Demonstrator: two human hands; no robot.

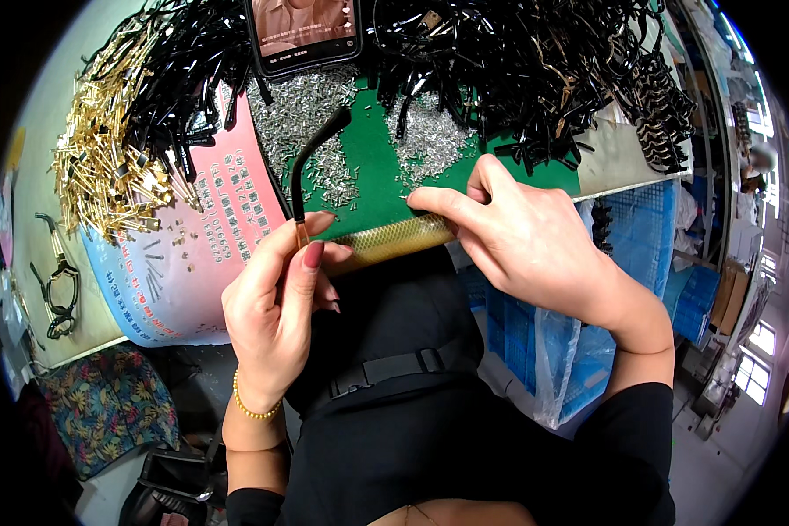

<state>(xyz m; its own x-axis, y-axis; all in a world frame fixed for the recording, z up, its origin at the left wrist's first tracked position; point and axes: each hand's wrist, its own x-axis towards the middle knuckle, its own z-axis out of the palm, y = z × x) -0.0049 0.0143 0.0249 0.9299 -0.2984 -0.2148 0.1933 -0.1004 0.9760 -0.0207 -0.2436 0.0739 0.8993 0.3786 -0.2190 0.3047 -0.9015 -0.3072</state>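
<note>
My left hand pinches the lower end of a black glasses temple between thumb and fingers. The temple stands upright, its curved tip pointing up and right, with a thin gold-brown part near my fingertips. My right hand has its index finger stretched out, its tip on the green mat beside tiny silver pieces. Its thumb is hidden, and nothing shows clearly in its grip. A second pile of silver pieces lies behind the temple. Between both hands, a gold mesh-patterned roll runs along the table edge.
Black temples are heaped across the back. Gold metal parts are piled at left, near a pair of glasses. A phone stands at the back. Blue crates stand at right below the table.
</note>
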